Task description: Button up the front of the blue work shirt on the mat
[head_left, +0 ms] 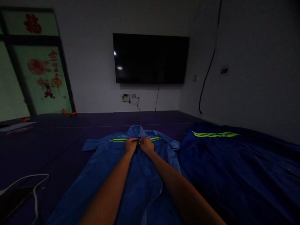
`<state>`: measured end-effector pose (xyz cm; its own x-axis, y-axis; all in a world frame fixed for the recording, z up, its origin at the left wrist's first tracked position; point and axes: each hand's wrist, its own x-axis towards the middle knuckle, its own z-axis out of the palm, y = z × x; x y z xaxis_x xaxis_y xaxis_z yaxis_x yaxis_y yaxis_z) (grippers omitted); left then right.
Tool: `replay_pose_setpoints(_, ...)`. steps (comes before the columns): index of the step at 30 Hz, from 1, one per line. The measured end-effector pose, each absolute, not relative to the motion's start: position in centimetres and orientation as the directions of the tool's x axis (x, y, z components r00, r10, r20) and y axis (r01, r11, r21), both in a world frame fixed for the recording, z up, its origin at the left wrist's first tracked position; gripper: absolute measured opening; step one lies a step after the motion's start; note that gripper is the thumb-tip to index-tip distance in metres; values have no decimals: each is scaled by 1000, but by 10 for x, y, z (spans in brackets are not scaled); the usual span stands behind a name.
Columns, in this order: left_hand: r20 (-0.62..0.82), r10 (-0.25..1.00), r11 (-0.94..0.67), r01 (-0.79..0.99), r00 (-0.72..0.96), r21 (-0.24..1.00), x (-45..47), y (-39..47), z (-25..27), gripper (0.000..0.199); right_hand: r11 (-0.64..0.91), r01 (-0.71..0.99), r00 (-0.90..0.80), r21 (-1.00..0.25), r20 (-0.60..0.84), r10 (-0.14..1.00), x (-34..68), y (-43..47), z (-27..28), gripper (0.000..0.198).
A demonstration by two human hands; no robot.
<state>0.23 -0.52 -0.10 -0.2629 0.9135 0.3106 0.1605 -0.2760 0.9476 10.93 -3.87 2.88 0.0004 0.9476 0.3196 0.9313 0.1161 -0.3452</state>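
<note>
L hand (130,145) & R hand (146,144) meet at the chest of a blue work jacket (131,175), fingers curled, both pinching the front opening btwn the yellow stripe (122,139) halves; fingertips nearly touching each other. Jacket lies flat, face up, collar away from the person, on a dark purple floor mat (58,147). Just to the R, a darker blue garment pile (234,168) w/ its own yellow stripe. White cable (35,187) near L. TV (150,58) on far wall.
</note>
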Motion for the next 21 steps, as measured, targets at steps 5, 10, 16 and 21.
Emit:
replay_pose_setpoints(5, 351, 904, -303, 211, -243, 929, 2, -4, -1, 25, 118, 932, 2, -344, 328, 945, 109, -40, 30, 23)
replay_pose_setpoints(10, 380, 899, -327, 245, -218, 913, 2, -2, -2, 24, 156, 942, -38, -298, 365, 930, 108, -44, 33, 24)
replay_pose_setpoints(16, 380, 902, -332, 234, -207, 914, 1, -1, -3, 27, 241, 920, -99, -308, 413, 905, 107, -42, 35, 21)
replay_pose_setpoints(21, 359, 910, -318, 206, -210, 926, 1, -2, -5, 27, 269, 878, -75, -396, 441, 894, 109, -37, 30, 20)
